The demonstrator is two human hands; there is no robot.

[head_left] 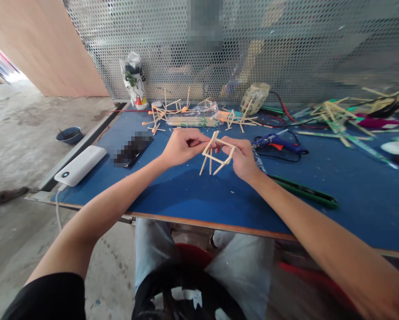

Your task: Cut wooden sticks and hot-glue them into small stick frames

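Observation:
Between my hands, above the blue table, is a small frame of thin wooden sticks (217, 160) joined at angles, with several sticks pointing down. My left hand (185, 146) pinches the frame's upper left corner between thumb and fingers. On the other side, my right hand (241, 156) has its thumb and fingers closed on the right part of the frame. The far fingertips of both hands are partly hidden behind the sticks. A blue glue gun (281, 143) lies just beyond my right hand, and a green cutter knife (306, 192) rests under my right forearm.
Along the back of the blue table (186, 193) lie a clear packet of sticks (194, 120), several stick models with orange tips, and a tilted jar (254, 98). A wrapped bottle (137, 86), a phone (133, 149) and a white power bank (81, 165) are at left; loose sticks (336, 116) pile up at right.

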